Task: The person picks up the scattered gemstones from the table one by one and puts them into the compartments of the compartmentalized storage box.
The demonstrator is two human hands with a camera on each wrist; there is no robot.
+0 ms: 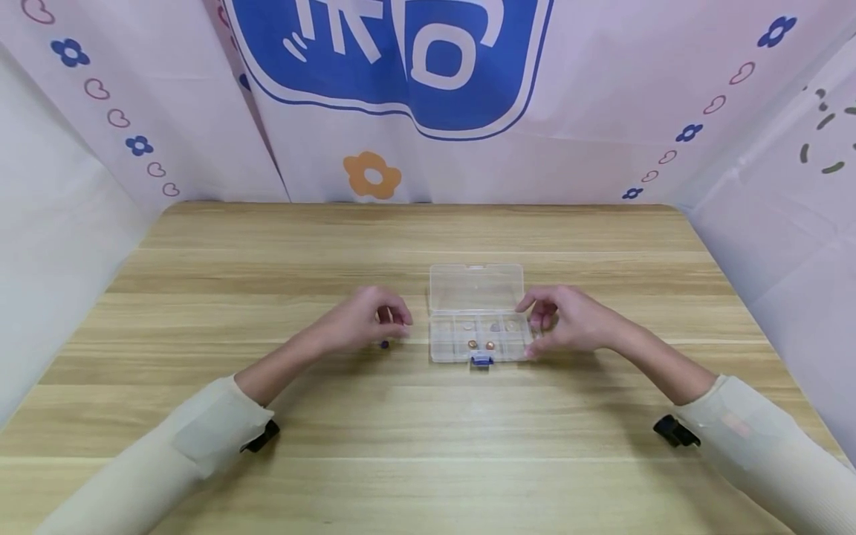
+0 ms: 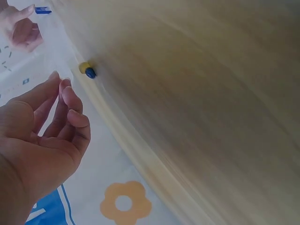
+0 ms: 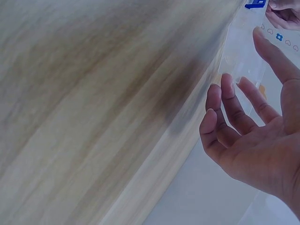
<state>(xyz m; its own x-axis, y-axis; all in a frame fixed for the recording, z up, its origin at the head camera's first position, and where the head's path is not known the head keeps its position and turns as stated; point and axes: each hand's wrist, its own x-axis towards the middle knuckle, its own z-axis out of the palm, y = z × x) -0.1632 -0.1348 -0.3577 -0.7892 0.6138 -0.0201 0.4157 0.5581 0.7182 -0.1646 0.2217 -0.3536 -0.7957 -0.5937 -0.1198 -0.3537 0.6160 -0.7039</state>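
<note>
A clear plastic compartment box (image 1: 443,355) lies on the table with its lid (image 1: 476,288) folded open to the back. Small round pieces sit in several compartments, among them two copper-coloured ones (image 1: 490,345) in the front row. My right hand (image 1: 571,319) holds the box's right end, index finger at the back corner and thumb at the front one. Left of the box, my left hand (image 1: 371,319) hovers with thumb and forefinger tips together; I cannot tell whether a tiny piece is between them. A small yellow and dark blue piece (image 2: 87,70) rests on the table below these fingers.
A blue latch (image 1: 481,361) hangs at the box's front edge. The wood-grain table (image 1: 428,461) ends at a printed white cloth (image 1: 568,171) behind, with white cloth sides left and right. A black strap piece (image 1: 675,431) shows under the right sleeve.
</note>
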